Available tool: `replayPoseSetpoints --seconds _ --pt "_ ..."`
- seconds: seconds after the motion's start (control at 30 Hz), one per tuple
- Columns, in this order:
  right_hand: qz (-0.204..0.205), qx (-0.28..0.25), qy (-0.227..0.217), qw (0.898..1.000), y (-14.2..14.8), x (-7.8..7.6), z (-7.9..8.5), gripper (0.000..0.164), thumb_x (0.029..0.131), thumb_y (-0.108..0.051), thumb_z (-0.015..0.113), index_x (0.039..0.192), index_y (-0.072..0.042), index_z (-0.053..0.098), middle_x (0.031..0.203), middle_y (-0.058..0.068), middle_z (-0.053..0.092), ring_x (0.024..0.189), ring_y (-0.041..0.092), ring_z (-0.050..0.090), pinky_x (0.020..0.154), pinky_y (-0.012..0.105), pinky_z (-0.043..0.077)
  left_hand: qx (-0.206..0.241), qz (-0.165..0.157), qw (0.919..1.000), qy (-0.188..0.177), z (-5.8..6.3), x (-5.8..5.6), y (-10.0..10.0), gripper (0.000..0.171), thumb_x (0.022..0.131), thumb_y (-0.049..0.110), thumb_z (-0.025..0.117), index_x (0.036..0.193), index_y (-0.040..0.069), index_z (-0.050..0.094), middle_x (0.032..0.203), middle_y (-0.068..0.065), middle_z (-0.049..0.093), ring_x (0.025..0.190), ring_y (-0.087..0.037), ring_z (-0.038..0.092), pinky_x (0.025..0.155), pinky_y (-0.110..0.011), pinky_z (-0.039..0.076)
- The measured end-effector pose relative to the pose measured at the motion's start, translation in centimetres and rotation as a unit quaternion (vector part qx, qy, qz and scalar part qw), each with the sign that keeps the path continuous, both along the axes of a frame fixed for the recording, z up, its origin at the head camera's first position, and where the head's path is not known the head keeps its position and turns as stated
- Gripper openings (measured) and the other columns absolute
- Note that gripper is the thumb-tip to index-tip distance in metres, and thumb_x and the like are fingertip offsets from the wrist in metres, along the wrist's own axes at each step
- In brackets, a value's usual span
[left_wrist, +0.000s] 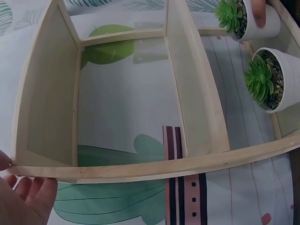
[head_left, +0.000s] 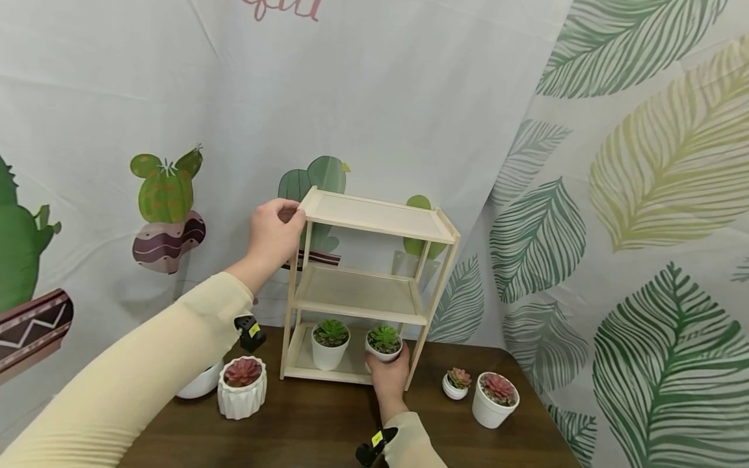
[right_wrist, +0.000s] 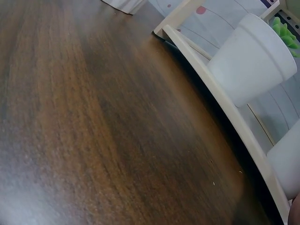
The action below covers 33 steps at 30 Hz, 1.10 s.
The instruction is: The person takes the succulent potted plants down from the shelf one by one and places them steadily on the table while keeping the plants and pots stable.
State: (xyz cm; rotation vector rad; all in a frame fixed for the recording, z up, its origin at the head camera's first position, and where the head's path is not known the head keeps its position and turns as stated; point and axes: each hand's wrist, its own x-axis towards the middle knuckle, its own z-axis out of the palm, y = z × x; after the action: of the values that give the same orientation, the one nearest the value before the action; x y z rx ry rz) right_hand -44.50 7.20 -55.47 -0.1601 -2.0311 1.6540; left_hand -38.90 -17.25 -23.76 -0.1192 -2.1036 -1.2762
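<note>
A three-tier wooden shelf (head_left: 359, 291) stands on the brown table. My left hand (head_left: 274, 237) pinches the top board's left corner; in the left wrist view its thumb and fingers (left_wrist: 44, 199) lie on either side of the frame. On the bottom tier, my right hand (head_left: 390, 376) grips a white pot with a green succulent (head_left: 384, 340) near the right post. Left of it on that tier stands a second white pot with a green succulent (head_left: 330, 344), upright. Only a sliver of the right hand (right_wrist: 295, 211) shows in the right wrist view, beside the held pot (right_wrist: 287, 161).
On the table (head_left: 328, 422), left of the shelf, are a ribbed white pot with a red succulent (head_left: 242, 389) and a partly hidden white pot (head_left: 201, 383). To the right stand a small pot (head_left: 455, 385) and a larger one (head_left: 495, 402), both with reddish succulents. A printed curtain (head_left: 409, 97) hangs behind.
</note>
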Motion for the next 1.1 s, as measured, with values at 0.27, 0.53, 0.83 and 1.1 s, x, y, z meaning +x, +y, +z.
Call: replayPoseSetpoints --seconds 0.27,0.53,0.83,1.1 --pt "0.010 -0.005 -0.003 1.000 0.1 0.1 0.2 0.091 0.070 -0.023 0.091 0.147 -0.003 0.048 0.137 0.020 0.061 0.125 0.038 0.060 0.105 0.056 0.049 0.013 0.019 0.9996 -0.016 -0.4 -0.2 -0.4 0.043 0.105 0.041 0.053 0.120 0.003 0.070 0.110 -0.016 0.067 0.100 -0.029 0.063 0.085 -0.039 0.051" --pt "0.015 -0.005 -0.008 1.000 0.3 0.0 0.3 0.092 0.071 -0.021 0.092 0.149 -0.002 0.046 0.137 0.021 0.061 0.125 0.039 0.060 0.104 0.056 0.049 0.024 0.019 0.9987 -0.040 -0.2 -0.3 -0.4 0.043 0.104 0.044 0.053 0.116 0.007 0.071 0.103 -0.010 0.066 0.082 -0.023 0.063 0.072 -0.034 0.052" --pt "0.011 0.007 -0.006 1.000 0.6 0.2 0.6 0.093 0.070 -0.023 0.093 0.147 -0.001 0.046 0.136 0.022 0.061 0.124 0.040 0.060 0.105 0.057 0.049 0.066 -0.001 0.9954 -0.069 0.2 -0.7 -0.4 0.034 0.102 0.038 0.052 0.109 0.008 0.067 0.090 -0.004 0.061 0.071 -0.020 0.060 0.066 -0.034 0.052" --pt "0.026 0.016 -0.009 0.999 0.6 0.4 1.2 0.093 0.071 -0.025 0.093 0.148 -0.002 0.046 0.136 0.022 0.061 0.124 0.040 0.060 0.105 0.057 0.050 0.093 -0.023 0.9927 -0.074 0.1 -0.8 -0.6 0.029 0.103 0.036 0.053 0.106 0.009 0.064 0.086 -0.002 0.058 0.068 -0.021 0.061 0.060 -0.032 0.052"
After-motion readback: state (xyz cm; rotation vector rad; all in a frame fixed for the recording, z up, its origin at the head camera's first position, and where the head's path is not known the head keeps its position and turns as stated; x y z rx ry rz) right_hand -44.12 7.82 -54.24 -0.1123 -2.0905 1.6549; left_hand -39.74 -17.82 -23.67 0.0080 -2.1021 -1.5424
